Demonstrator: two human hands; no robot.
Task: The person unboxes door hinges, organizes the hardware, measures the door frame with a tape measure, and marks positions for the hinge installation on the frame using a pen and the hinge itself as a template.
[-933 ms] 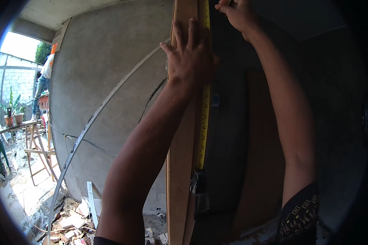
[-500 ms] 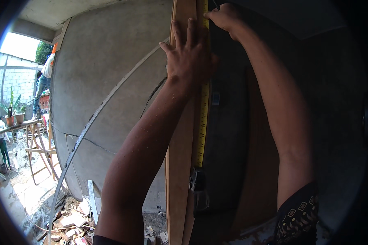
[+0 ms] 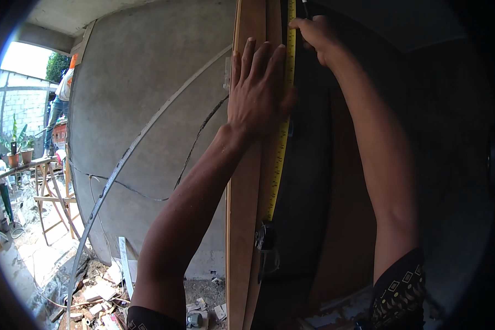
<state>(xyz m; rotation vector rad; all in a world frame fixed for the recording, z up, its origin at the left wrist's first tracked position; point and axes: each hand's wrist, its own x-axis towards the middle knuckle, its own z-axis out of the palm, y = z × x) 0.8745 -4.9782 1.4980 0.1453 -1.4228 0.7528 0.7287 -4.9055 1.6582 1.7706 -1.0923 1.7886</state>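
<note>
My left hand (image 3: pixel 256 93) lies on a tall upright wooden board (image 3: pixel 245 220), its fingers stretched along the wood. Its blurred thumb crosses the yellow blade of a tape measure (image 3: pixel 279 165). That blade runs up the board's right edge, bowing away from it higher up. The dark tape case (image 3: pixel 265 236) hangs low against the board. Near the top, my right hand (image 3: pixel 318 39) is closed round a thin dark pencil-like stick (image 3: pixel 306 8) with a pale end. One fingertip of this hand touches the blade's right edge.
Behind the board stands a grey plastered wall (image 3: pixel 148 82), crossed by a long metal strip (image 3: pixel 129 151) and a dark cable (image 3: pixel 203 124). Broken rubble (image 3: pixel 96 291) covers the ground at lower left. Outside are a wooden trestle (image 3: pixel 49 192), potted plants (image 3: pixel 19 157) and a person (image 3: pixel 60 104) standing raised.
My right hand has shifted right and slightly down, and the blade's upper part has swung away from the board. My left hand has slid lower, its fingers closer together.
</note>
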